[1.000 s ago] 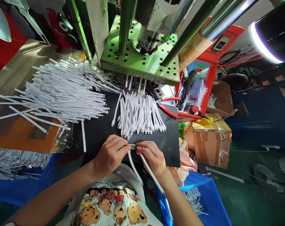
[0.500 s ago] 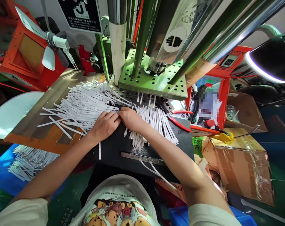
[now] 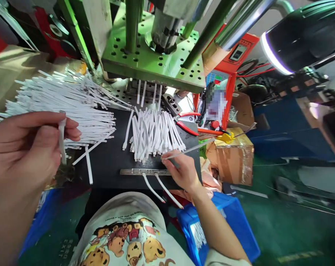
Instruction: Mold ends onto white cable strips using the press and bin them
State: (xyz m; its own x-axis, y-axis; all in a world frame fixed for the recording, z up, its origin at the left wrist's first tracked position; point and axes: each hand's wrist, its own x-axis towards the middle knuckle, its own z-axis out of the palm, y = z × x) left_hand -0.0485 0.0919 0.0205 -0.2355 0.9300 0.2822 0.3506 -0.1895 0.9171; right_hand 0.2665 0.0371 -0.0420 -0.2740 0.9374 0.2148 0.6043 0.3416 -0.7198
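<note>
Under the green press (image 3: pixel 153 66), our black tabletop (image 3: pixel 109 157) carries a metal jig (image 3: pixel 145 171) with two cables (image 3: pixel 159 186) seated, other slots bare. Our left hand (image 3: pixel 23 155) pinches one strip (image 3: pixel 62 138); our right hand (image 3: pixel 181 170) pinches another cable (image 3: pixel 192 148) by the jig.

A factory workshop: a green press machine (image 3: pixel 153 66) with steel columns, a red control box (image 3: pixel 233 59), heaped white cable pieces (image 3: pixel 64 103) and blue bins (image 3: pixel 228 229).
</note>
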